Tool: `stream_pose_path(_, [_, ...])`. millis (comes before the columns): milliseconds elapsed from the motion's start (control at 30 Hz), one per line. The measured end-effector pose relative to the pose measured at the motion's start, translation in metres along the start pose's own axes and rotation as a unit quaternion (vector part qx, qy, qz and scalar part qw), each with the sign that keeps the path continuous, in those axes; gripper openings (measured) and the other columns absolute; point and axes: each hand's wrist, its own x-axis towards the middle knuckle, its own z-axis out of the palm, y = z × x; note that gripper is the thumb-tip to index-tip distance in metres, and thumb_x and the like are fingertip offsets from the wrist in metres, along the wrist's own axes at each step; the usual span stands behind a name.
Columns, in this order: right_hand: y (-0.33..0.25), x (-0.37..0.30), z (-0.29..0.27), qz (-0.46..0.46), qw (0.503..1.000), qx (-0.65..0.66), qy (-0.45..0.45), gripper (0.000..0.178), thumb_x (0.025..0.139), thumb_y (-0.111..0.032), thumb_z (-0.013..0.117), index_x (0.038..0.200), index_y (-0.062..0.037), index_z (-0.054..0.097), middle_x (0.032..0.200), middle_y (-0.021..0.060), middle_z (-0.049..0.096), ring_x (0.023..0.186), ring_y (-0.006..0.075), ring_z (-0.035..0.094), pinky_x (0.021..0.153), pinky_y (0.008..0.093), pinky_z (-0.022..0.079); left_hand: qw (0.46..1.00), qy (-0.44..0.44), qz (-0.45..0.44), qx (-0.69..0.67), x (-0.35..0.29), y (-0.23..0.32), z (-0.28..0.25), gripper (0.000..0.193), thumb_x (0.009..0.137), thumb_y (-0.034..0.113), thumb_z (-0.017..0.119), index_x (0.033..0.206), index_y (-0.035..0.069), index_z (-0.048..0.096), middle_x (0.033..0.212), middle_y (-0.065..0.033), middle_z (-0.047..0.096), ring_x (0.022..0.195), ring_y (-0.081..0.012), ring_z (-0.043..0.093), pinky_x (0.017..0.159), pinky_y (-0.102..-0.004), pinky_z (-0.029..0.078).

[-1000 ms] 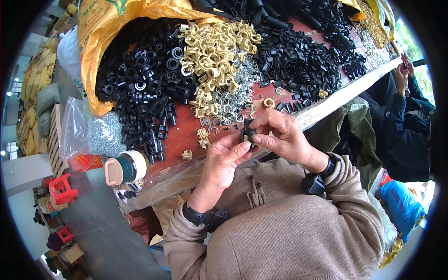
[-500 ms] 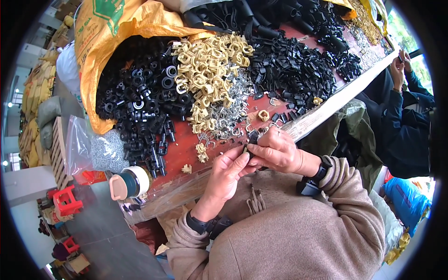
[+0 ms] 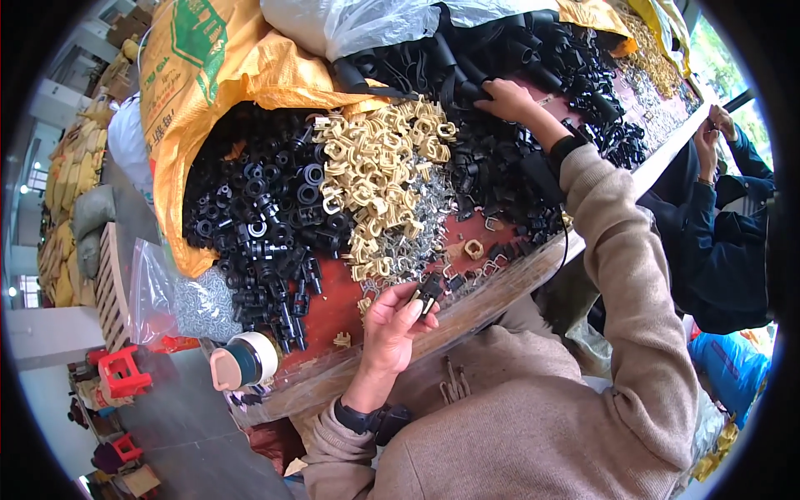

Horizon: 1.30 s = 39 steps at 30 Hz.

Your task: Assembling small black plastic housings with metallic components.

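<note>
My left hand is closed around a small black plastic part, held up just over the table's near edge. Stretched across the table, my right hand touches the heap of black tubes and strips at the back. Its thumb and fingers look spread, and nothing shows between them. Cream plastic clips lie heaped in the middle, beside small metal clips. Small black pieces are piled under my right forearm. To the left, black ring-shaped fittings spill out of an orange woven sack.
A lidded cup stands at the table's left corner, near a clear bag of small metal parts. White plastic sheeting covers the back. Another person's hands are at the far right. Red stools stand on the floor.
My right hand has let go of the small part and moved up and away to the back heap. My left hand keeps the part. The view has shifted slightly.
</note>
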Motion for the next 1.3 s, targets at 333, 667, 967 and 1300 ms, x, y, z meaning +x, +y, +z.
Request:
stream_pose_path(333, [-0.075,-0.119,-0.066,-0.237,0.911,0.269,0.205,0.034,0.054,0.0,0.058,0.087,-0.0033,0.049,0.084,0.0123,0.051,0.079,0.0293,0.052,0.067,0.034,0.043,1.0,0.016,0.015,-0.023,-0.012,0.01,-0.002,0.03,0.078,0.013,0.057,0.103,-0.003,0.049,0.084,-0.0142,0.059,0.064,-0.0149,0.058,0.057,-0.021,0.049])
stream_pose_path(667, [-0.134,-0.228,-0.06,-0.347,0.832,0.425,0.081,0.035,0.052,0.005,0.054,0.086,-0.0025,0.049,0.087,0.0127,0.051,0.077,0.0281,0.053,0.069,0.0344,0.043,0.999,-0.017,-0.042,0.008,-0.029,0.015,0.018,0.031,0.077,0.007,0.06,0.103,-0.005,0.052,0.085,-0.0079,0.059,0.065,-0.01,0.056,0.057,-0.018,0.048])
stream_pose_path(967, [-0.136,-0.248,-0.056,-0.289,0.857,0.424,0.04,0.045,0.053,0.005,0.057,0.097,-0.0039,0.049,0.092,0.0106,0.049,0.085,0.0288,0.051,0.073,0.0345,0.044,0.991,0.009,0.029,0.132,-0.032,0.005,0.023,0.031,0.077,0.007,0.061,0.103,-0.006,0.052,0.085,-0.0082,0.059,0.065,-0.01,0.057,0.058,-0.0191,0.048])
stream_pose_path(1300, [-0.136,-0.245,-0.038,-0.241,0.845,0.476,0.028,0.039,0.052,0.006,0.056,0.091,0.0,0.051,0.088,0.0134,0.051,0.081,0.027,0.053,0.068,0.0325,0.044,0.99,0.024,-0.023,0.137,-0.02,0.002,0.025,0.031,0.079,0.01,0.059,0.104,-0.006,0.051,0.085,-0.0111,0.06,0.067,-0.0144,0.06,0.059,-0.021,0.049])
